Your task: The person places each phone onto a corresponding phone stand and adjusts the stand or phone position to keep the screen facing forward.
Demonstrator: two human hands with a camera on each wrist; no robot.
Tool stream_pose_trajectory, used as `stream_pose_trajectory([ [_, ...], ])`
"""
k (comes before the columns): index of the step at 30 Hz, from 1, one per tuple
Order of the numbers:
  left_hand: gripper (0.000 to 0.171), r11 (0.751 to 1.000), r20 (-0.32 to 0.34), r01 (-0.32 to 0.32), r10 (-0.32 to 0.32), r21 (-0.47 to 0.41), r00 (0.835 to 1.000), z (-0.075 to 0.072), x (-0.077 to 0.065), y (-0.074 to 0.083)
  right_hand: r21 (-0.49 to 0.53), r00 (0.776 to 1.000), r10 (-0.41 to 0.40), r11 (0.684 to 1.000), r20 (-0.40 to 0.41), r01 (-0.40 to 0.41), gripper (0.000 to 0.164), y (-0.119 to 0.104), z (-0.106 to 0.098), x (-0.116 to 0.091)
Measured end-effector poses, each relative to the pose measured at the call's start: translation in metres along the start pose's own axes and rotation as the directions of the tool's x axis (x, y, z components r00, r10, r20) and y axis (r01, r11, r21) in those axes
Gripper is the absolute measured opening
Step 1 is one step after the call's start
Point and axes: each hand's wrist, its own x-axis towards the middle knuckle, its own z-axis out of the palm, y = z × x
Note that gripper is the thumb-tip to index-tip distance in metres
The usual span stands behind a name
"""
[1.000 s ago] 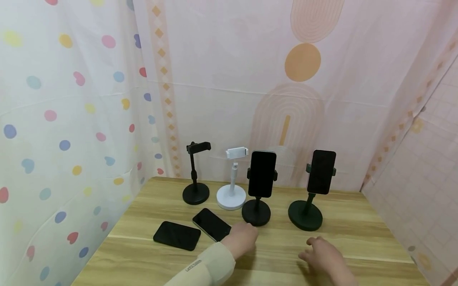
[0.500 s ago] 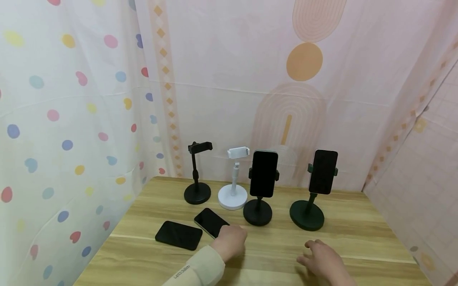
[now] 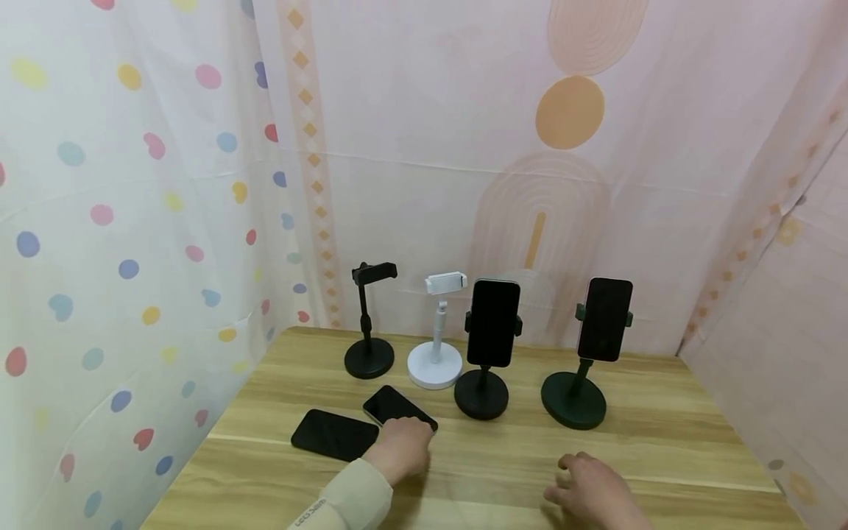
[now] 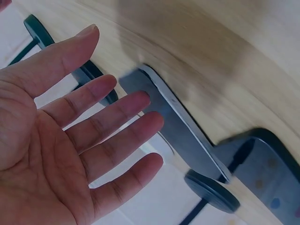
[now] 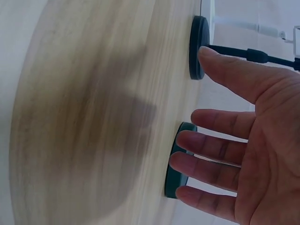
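My left hand [image 3: 403, 449] hovers over the near end of a black smartphone [image 3: 391, 406] that lies flat on the table. In the left wrist view the fingers [image 4: 122, 133] are spread and relaxed, with the phone's pale edge [image 4: 187, 123] just beyond the fingertips. A second smartphone [image 3: 331, 434] lies to the left, its right end beside my wrist. My right hand [image 3: 592, 492] is held over the table's front right, fingers loosely extended and holding nothing. Nearest to it is the dark green phone stand [image 3: 573, 401], whose clamp holds an upright smartphone [image 3: 606, 319].
Left of the green stand, a black phone stand [image 3: 481, 396] carries another upright smartphone [image 3: 494, 322]. A white phone stand [image 3: 434, 366] and a taller black stand [image 3: 369, 359] with bare clamps stand at the back left. Curtains hang behind the wooden table [image 3: 490, 449].
My left hand has moved left, from in front of the black stand to the near end of the lying phone. My right hand has barely shifted. The head view has turned slightly.
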Motion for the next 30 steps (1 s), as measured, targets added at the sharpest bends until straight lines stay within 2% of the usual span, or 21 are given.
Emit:
stream_pose_trajectory([
  [8, 0.014, 1.0, -0.056, -0.006, 0.006, 0.014, 0.998, -0.001, -0.003, -0.02, -0.006, 1.0, 0.003, 1.0, 0.019, -0.002, 0.052, -0.015, 0.001, 0.0],
  [14, 0.014, 0.999, -0.043, 0.034, -0.034, 0.002, 0.998, -0.005, -0.003, -0.026, -0.03, 1.0, -0.007, 1.0, 0.026, 0.007, 0.054, -0.018, 0.005, 0.001],
  [19, 0.016, 0.999, -0.034, 0.045, -0.044, 0.003, 0.998, -0.004, 0.001, -0.033, -0.046, 1.0, 0.0, 0.999, 0.026, 0.001, 0.055, -0.018, 0.008, 0.001],
  [30, 0.021, 0.998, -0.104, 0.057, -0.061, -0.033, 0.993, -0.006, 0.01, -0.056, -0.035, 0.999, 0.005, 0.999, 0.04, -0.003, 0.057, -0.02, 0.009, 0.003],
])
